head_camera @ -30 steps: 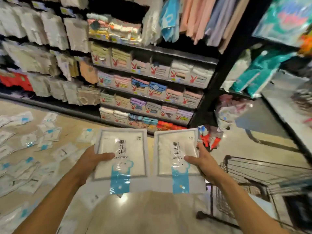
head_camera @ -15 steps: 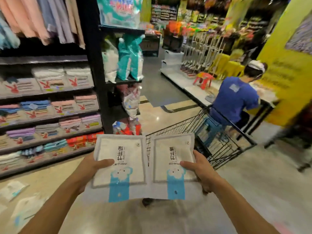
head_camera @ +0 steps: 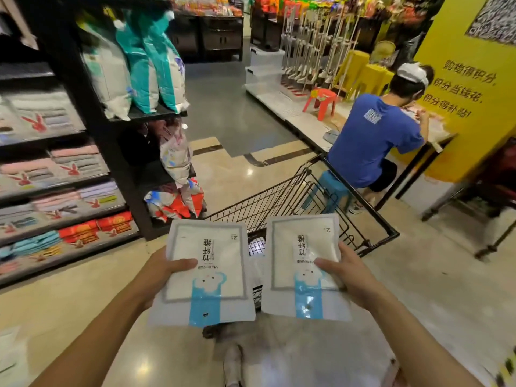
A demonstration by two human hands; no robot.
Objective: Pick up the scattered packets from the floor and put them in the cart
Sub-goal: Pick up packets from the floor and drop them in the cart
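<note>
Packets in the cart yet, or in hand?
Out. Left hand grips the left packet, right hand the right packet; neither lies in the cart.

The bare left arm (head_camera: 92, 333) and right arm (head_camera: 418, 339) reach forward. The left hand (head_camera: 163, 275) holds one packet (head_camera: 208, 247) by its left edge, thumb on top. The right hand (head_camera: 353, 277) holds a second packet (head_camera: 300, 247) by its right edge, thumb on top

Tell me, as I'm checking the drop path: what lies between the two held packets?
In the head view, the gap between the left packet and the right packet shows only the wire basket of the cart. The packets do not touch.
</note>
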